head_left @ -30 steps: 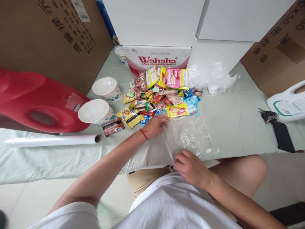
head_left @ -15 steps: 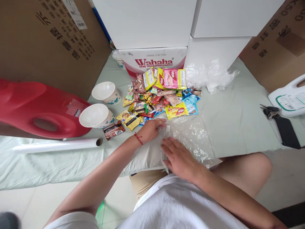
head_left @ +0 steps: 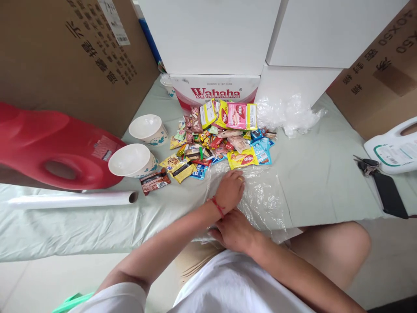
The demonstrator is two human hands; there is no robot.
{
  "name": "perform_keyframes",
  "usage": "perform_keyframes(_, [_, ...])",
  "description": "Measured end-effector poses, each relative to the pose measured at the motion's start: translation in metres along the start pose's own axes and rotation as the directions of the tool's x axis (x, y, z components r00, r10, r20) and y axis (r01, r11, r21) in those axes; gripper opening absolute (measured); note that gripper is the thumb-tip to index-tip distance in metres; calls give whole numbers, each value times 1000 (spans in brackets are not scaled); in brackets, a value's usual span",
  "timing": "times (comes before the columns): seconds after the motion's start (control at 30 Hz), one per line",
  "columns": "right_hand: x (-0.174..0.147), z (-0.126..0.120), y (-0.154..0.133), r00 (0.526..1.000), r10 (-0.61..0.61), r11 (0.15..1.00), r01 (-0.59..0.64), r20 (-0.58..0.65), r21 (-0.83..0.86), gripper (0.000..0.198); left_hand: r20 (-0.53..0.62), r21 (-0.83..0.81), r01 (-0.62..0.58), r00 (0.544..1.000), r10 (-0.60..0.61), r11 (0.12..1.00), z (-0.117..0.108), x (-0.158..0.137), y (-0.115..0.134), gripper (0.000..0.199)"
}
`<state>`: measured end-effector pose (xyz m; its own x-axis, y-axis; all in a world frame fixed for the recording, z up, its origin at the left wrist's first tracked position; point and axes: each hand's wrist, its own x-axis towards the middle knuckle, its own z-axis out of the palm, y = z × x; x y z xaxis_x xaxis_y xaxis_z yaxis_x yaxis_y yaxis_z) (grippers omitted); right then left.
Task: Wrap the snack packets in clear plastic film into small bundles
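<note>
A thin sheet of clear plastic film (head_left: 265, 198) lies wrinkled over the front of the table, its near edge hanging past the border. My left hand (head_left: 230, 189), a red string round its wrist, rests on this film with its fingers curled down and closed on it; the fingertips are mostly hidden. Just below, my right hand (head_left: 235, 229) lies flat on the film near the table edge, thumb apart, the other fingers partly covered by my left wrist. Beyond both hands is a pile of wrapped snacks, with a yellow wafer packet (head_left: 243, 158) nearest.
Two paper bowls (head_left: 133, 161) stand left of the snacks, near a red jug (head_left: 58, 148) and a white film roll (head_left: 74, 199). White boxes (head_left: 215, 34) form the back. Crumpled plastic (head_left: 293, 113), keys (head_left: 368, 165), a black phone (head_left: 389, 195) and a white jug (head_left: 394, 148) are rightward.
My left hand has moved right across the film and now crosses above my right hand. The right hand has shifted slightly towards the table edge. The whole view has tilted a little.
</note>
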<state>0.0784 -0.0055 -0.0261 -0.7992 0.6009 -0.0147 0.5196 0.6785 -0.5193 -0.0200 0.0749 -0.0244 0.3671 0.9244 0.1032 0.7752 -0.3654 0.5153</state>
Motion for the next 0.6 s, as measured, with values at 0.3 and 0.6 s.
perform_keyframes(0.3, [-33,-95,46,954,142,954,-61,-264,293,25,8,83,-95,996,94,992,2,11,-30,36])
perform_keyframes(0.6, [86,-219,161,745,425,769,-597,-514,-228,30,-2,63,-129,992,129,990,3,11,-30,36])
